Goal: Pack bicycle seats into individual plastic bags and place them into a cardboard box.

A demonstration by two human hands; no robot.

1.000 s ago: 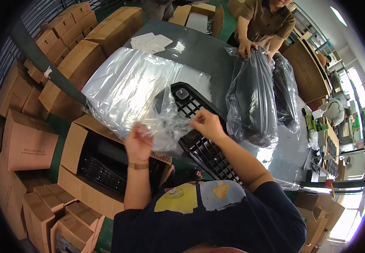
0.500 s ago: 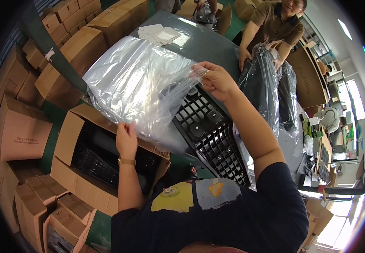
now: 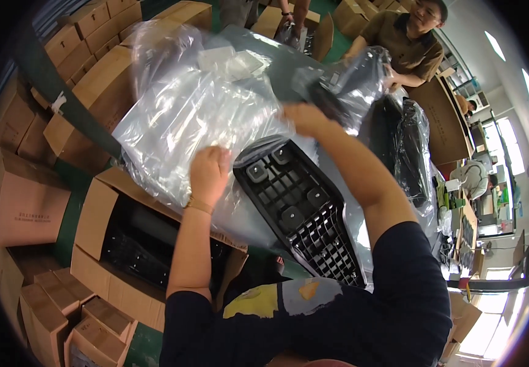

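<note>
A large clear plastic bag [image 3: 179, 119] lies across the table. My left hand [image 3: 210, 173] is closed on the near part of its edge, fingers pressed together. My right hand [image 3: 306, 120], blurred by motion, looks curled at the bag's right edge; its fingertips are hard to make out. Between and below my hands is a long black plastic panel [image 3: 292, 214] with a ribbed grid and several round-cornered pads. Its narrower end points toward me, beside my right forearm, and its far end sits by the bag's edge.
An open cardboard box [image 3: 117, 278] with black parts stands to my left, near stacked cartons [image 3: 35, 199]. Across the grey table [image 3: 258, 46], a person [image 3: 393, 46] handles a black part in clear plastic [image 3: 353, 85]. More wrapped black parts [image 3: 408, 156] lie at right. Another person's hands show at the top.
The bag has drawn back off the panel, whose far end now shows. My left hand has moved up and right. The person across has lifted a wrapped part leftward.
</note>
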